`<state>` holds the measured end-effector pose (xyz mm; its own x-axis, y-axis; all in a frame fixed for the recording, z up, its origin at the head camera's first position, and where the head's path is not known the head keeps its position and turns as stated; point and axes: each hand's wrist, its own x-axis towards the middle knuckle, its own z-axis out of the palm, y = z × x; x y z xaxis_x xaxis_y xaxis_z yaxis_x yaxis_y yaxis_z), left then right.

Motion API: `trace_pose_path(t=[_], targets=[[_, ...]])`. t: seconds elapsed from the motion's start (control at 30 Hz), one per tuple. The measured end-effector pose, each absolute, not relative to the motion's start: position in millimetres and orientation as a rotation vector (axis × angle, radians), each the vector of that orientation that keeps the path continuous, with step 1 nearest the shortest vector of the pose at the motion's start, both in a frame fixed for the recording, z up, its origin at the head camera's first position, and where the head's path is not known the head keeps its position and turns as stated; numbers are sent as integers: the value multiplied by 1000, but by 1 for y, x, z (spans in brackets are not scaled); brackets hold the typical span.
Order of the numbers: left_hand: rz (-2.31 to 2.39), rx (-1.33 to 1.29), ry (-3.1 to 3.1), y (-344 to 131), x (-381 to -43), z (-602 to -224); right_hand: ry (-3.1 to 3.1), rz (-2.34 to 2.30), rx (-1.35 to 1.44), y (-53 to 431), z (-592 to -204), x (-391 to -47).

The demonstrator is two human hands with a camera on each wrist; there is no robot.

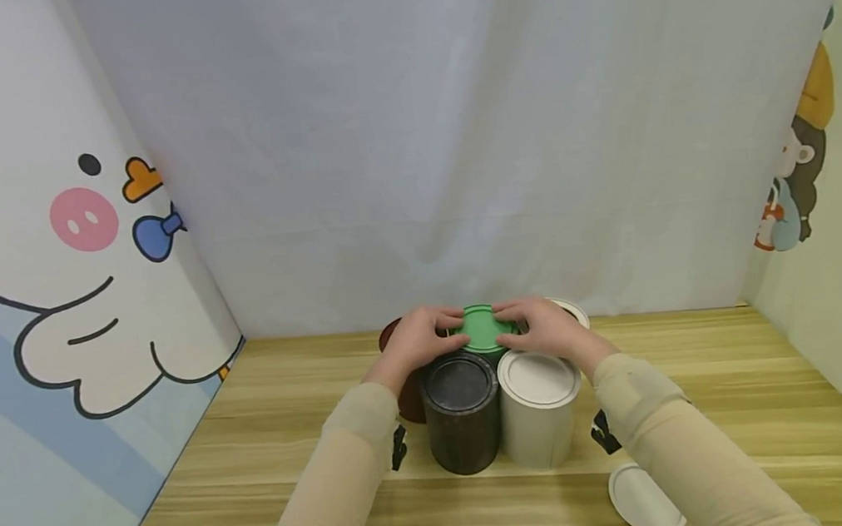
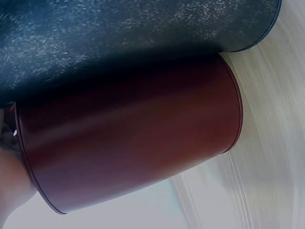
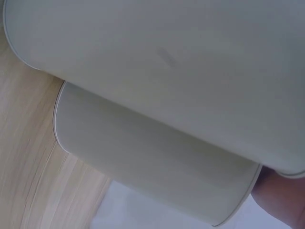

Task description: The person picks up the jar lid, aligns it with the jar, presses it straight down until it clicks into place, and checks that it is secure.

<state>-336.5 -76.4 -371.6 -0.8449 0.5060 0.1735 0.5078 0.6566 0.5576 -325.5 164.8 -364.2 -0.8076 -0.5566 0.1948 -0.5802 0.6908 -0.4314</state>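
Note:
A green lid (image 1: 481,328) sits on top of a green can in the middle of a cluster of cans. From its left side my left hand (image 1: 423,335) holds the lid's edge, thumb nearer me and fingers farther back. Opposite it, my right hand (image 1: 543,327) grips the right edge the same way. In front stand a black can (image 1: 464,426) and a white can (image 1: 542,428), both lidded. Beneath my left hand is a dark red can (image 2: 133,138). Under my right hand, farther back, stands another white can (image 3: 157,152).
A loose white lid (image 1: 645,501) lies on the wooden table (image 1: 274,476) by my right forearm. Behind the cans hangs a pale curtain (image 1: 454,126). Printed panels with cartoon figures, including a white bird (image 1: 16,190), flank the table.

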Motion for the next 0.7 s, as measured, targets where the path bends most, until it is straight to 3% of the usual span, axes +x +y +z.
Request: trace_pose_path(t=[0.7], targets=[[-886,-916,-2894,-75,-340,-369,-2885,678,971,164,-361,-329]])
